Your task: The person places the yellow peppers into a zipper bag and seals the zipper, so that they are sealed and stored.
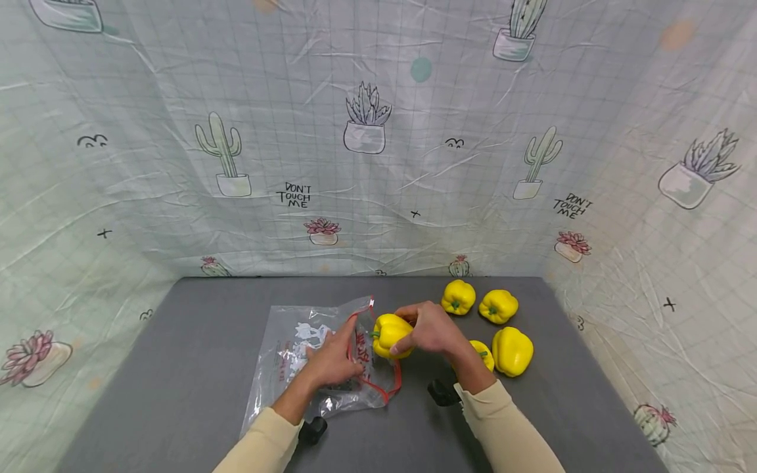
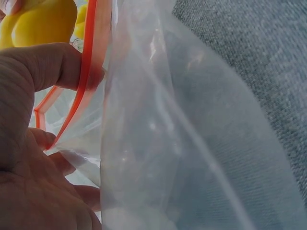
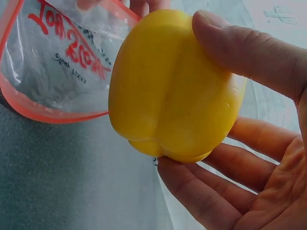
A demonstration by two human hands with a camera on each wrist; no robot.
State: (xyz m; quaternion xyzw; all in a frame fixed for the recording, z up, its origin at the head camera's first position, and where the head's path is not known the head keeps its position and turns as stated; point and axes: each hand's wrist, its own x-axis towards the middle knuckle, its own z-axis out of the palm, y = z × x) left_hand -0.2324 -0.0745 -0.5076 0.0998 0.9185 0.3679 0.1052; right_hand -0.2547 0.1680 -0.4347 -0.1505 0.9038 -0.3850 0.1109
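Note:
A yellow bell pepper point(image 1: 389, 334) is held in my right hand point(image 1: 436, 328), thumb on one side and fingers on the other. In the right wrist view the pepper point(image 3: 168, 91) is off the table, beside the red-rimmed mouth of a clear plastic zip bag point(image 3: 48, 62). The bag point(image 1: 269, 355) lies on the table with its mouth parted toward the right. My left hand point(image 1: 333, 360) grips the bag at its mouth. In the left wrist view, the red rim point(image 2: 88, 62) crosses my left fingers, and some fingertips are hidden by the plastic.
Several other yellow bell peppers point(image 1: 512, 352) sit at the right on the grey table point(image 1: 195, 368), one partly hidden behind my right wrist. A patterned cloth point(image 1: 414, 177) hangs behind and at both sides of the table. A black wrist device point(image 1: 442, 393) is beside my right forearm.

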